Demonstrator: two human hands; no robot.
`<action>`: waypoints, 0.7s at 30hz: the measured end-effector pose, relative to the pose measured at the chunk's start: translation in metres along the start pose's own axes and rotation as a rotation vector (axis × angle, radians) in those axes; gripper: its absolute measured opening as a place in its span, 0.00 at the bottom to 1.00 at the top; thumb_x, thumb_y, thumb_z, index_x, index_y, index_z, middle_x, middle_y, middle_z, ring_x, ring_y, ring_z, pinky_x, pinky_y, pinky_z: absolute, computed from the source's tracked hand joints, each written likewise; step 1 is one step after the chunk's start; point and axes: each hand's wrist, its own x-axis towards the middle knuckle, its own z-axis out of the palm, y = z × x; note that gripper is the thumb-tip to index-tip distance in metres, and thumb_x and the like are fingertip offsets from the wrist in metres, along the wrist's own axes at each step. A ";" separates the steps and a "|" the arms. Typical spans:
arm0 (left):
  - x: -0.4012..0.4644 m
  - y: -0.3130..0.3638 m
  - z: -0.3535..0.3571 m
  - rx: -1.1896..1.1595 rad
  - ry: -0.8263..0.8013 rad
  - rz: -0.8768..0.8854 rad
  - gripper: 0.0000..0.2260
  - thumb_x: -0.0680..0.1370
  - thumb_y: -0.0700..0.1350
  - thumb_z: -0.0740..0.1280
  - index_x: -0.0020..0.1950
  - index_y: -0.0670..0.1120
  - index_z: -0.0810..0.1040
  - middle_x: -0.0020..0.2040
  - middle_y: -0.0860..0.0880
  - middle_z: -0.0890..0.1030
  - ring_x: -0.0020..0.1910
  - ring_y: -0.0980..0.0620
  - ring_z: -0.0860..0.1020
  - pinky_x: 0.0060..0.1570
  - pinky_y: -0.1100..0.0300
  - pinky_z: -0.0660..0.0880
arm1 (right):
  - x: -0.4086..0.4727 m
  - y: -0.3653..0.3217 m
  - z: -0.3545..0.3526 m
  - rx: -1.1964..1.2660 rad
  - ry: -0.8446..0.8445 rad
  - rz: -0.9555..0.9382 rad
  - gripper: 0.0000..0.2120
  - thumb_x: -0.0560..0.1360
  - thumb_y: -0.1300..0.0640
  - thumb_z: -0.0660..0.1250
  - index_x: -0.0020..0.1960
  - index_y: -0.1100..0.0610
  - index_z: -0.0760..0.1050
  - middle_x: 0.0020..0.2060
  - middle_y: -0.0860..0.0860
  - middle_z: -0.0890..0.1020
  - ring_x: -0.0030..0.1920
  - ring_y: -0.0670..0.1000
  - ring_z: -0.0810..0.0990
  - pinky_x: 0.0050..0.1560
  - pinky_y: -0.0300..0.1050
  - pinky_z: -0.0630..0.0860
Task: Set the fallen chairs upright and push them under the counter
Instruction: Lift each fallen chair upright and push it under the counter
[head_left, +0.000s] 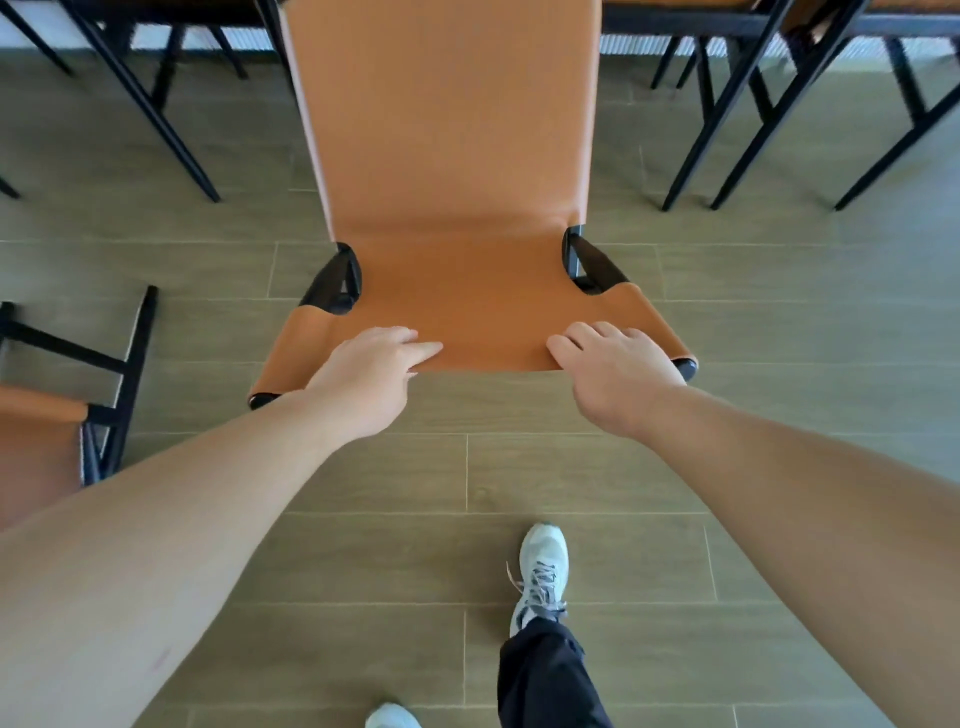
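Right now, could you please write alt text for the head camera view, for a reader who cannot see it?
Seen from above, a person's left hand and right hand rest on the top edge of an upright orange chair facing black-framed furniture. Another orange chair lies tipped at the left on the tiled floor, and a white sneaker steps forward.

One head-worn camera looks steeply down, close over the orange chair (457, 208) and floor (363, 519).
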 end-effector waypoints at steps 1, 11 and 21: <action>0.008 0.000 -0.008 0.021 -0.011 -0.031 0.21 0.84 0.41 0.58 0.76 0.54 0.68 0.75 0.50 0.69 0.74 0.46 0.65 0.69 0.48 0.67 | 0.007 0.010 -0.007 -0.009 -0.006 -0.023 0.17 0.77 0.62 0.55 0.64 0.53 0.66 0.57 0.51 0.73 0.55 0.56 0.73 0.49 0.49 0.69; 0.067 0.010 -0.090 0.098 0.138 -0.255 0.13 0.80 0.47 0.63 0.63 0.50 0.80 0.57 0.51 0.79 0.58 0.47 0.75 0.52 0.50 0.76 | 0.081 0.076 -0.074 -0.074 0.074 -0.194 0.09 0.80 0.58 0.56 0.60 0.53 0.64 0.52 0.51 0.71 0.53 0.54 0.72 0.44 0.47 0.66; 0.099 0.001 -0.124 0.186 0.080 -0.244 0.14 0.79 0.50 0.63 0.63 0.52 0.79 0.56 0.52 0.78 0.57 0.48 0.74 0.57 0.49 0.73 | 0.124 0.094 -0.097 -0.115 0.099 -0.210 0.11 0.76 0.63 0.61 0.54 0.52 0.63 0.42 0.49 0.63 0.42 0.53 0.65 0.34 0.48 0.61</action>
